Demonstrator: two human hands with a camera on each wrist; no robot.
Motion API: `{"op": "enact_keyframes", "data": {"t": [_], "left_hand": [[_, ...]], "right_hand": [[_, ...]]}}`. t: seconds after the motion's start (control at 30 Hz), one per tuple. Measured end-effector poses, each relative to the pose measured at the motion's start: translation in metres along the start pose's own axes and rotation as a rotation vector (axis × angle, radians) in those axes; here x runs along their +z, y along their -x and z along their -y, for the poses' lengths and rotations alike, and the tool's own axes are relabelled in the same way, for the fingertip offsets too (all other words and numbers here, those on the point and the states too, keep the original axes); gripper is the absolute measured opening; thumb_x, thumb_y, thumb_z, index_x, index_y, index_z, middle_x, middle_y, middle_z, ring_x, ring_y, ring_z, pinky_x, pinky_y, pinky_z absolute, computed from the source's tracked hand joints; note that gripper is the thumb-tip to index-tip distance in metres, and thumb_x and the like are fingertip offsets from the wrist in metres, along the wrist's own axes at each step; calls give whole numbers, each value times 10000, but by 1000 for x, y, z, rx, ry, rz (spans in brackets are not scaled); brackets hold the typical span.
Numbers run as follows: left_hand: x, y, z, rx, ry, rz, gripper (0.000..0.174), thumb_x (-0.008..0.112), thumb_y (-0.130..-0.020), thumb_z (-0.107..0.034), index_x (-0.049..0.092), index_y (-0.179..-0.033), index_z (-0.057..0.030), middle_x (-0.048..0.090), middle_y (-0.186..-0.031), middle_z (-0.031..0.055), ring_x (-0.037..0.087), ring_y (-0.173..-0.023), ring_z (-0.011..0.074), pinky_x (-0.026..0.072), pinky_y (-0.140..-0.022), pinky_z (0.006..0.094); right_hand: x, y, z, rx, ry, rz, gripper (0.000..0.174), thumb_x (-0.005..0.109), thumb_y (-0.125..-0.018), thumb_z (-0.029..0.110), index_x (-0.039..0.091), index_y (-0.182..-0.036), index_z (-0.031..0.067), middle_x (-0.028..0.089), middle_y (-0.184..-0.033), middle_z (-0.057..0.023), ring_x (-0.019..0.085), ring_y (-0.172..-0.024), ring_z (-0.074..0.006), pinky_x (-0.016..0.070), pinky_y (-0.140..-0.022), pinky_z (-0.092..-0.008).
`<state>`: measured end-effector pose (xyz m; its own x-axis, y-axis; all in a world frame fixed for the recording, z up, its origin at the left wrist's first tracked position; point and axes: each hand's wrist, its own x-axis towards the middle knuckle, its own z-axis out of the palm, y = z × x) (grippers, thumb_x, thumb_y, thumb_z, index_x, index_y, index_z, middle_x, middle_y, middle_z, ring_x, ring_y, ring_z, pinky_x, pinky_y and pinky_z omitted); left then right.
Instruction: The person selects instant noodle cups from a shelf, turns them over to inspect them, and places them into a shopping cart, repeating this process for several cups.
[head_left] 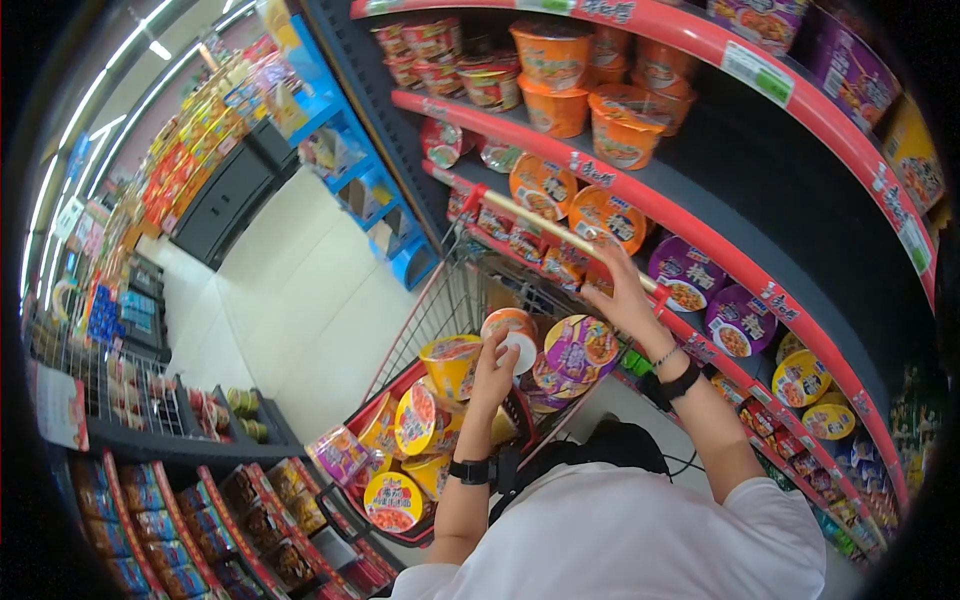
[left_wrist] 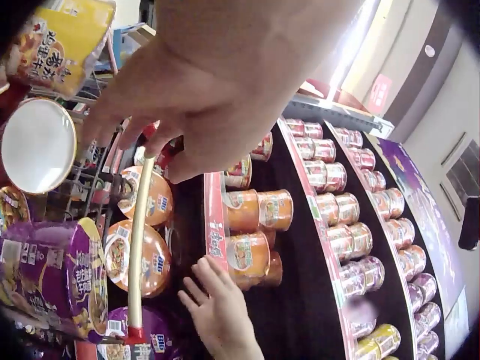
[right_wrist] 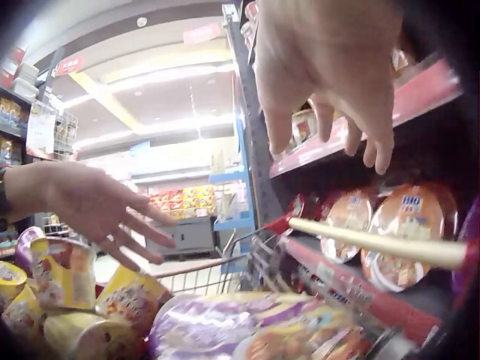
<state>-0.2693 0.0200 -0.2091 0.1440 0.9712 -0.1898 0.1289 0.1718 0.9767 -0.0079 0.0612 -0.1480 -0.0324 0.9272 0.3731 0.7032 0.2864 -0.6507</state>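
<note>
My left hand [head_left: 490, 380] is over the shopping cart, fingers straight and spread in the right wrist view, with nothing in its grasp. Beside its fingertips an orange instant noodle cup [head_left: 507, 320] lies with its white base [left_wrist: 39, 146] showing. Farther right, my right hand [head_left: 630, 298] is raised near the cream cart handle [head_left: 545, 225], in front of the shelf; its fingers [right_wrist: 382, 142] hang loose and empty. Purple noodle bowls [head_left: 580, 345] lie in the cart close to the handle side, and yellow noodle tubs [head_left: 415, 415] are heaped below the left hand.
Red-edged shelves [head_left: 640, 165] curve along the right, with orange noodle bowls [head_left: 607, 215] and purple noodle bowls [head_left: 740, 320] on the lower tier. A blue display rack [head_left: 365, 190] stands at the aisle's far side. Packet racks [head_left: 150, 530] line the lower left, beside pale floor [head_left: 290, 270].
</note>
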Motion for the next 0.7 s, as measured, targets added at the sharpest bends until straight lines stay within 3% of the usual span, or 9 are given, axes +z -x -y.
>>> {"op": "enact_keyframes", "data": {"t": [0.07, 0.2, 0.33, 0.4, 0.43, 0.47, 0.57, 0.67, 0.7], "left_hand": [[8, -2, -14, 32, 8, 41, 481, 560, -937, -231, 412, -1362, -61, 473, -1343, 133, 469, -1231, 311, 429, -967, 382], [28, -6, -43, 121, -13, 93, 459, 567, -938, -235, 433, -1343, -64, 485, -1317, 127, 465, -1232, 295, 433, -958, 379], [46, -4, -67, 95, 11, 100, 460, 587, -930, -233, 445, -1331, -58, 492, -1304, 142, 474, -1211, 267, 432, -948, 355], [55, -3, -72, 122, -24, 62, 462, 588, -930, -240, 445, -1328, -53, 495, -1303, 150, 477, -1207, 270, 433, -947, 354], [59, -4, -72, 126, 10, 66, 464, 588, -930, -242, 444, -1326, -47, 501, -1298, 151, 482, -1204, 270, 434, -947, 358], [62, -3, -72, 128, 42, 70, 466, 589, -929, -244, 444, -1323, -42, 507, -1293, 152, 488, -1200, 270, 434, -947, 362], [64, -4, -74, 120, -37, 83, 456, 564, -947, -244, 431, -1346, -70, 482, -1343, 114, 484, -1222, 251, 431, -970, 363], [71, -4, -78, 135, -22, 52, 451, 576, -939, -216, 436, -1339, -62, 494, -1326, 123, 485, -1218, 250, 428, -972, 354], [73, -5, -78, 140, -5, 61, 519, 585, -933, -207, 369, -1384, -68, 445, -1370, 129, 464, -1234, 242, 426, -972, 353]], "right_hand": [[-19, -26, -11, -40, 88, -261, 721, 693, -809, 211, 313, -1411, 90, 309, -1398, -255, 300, -1310, -413, 271, -1078, -488], [-65, -89, -7, -12, 211, -580, 761, 719, -786, 203, 303, -1417, 119, 292, -1399, -269, 304, -1300, -422, 280, -1066, -481], [-87, -146, -17, 11, 224, -636, 767, 729, -780, 218, 313, -1420, 144, 375, -1342, -266, 346, -1273, -413, 283, -1061, -479], [-95, -166, -36, -78, 142, -526, 733, 743, -776, 255, 367, -1395, 147, 479, -1269, -235, 441, -1210, -400, 339, -1027, -472], [-95, -171, -41, -19, -24, -454, 678, 770, -760, 213, 440, -1344, 114, 550, -1216, -169, 539, -1130, -332, 418, -981, -439], [-95, -172, -46, -27, -34, -435, 678, 770, -760, 213, 440, -1344, 114, 550, -1216, -169, 539, -1130, -332, 418, -981, -439], [-89, -158, -39, -59, -390, -535, 597, 783, -727, 64, 512, -1260, 77, 535, -1249, -102, 536, -1144, -207, 457, -977, -357], [-84, -129, -22, -230, -565, -586, 568, 768, -733, 29, 517, -1242, 55, 507, -1277, -111, 485, -1205, -201, 441, -982, -350], [-81, -118, -16, -232, -583, -555, 568, 768, -733, 29, 517, -1242, 55, 507, -1277, -111, 485, -1205, -201, 441, -982, -350]]}}
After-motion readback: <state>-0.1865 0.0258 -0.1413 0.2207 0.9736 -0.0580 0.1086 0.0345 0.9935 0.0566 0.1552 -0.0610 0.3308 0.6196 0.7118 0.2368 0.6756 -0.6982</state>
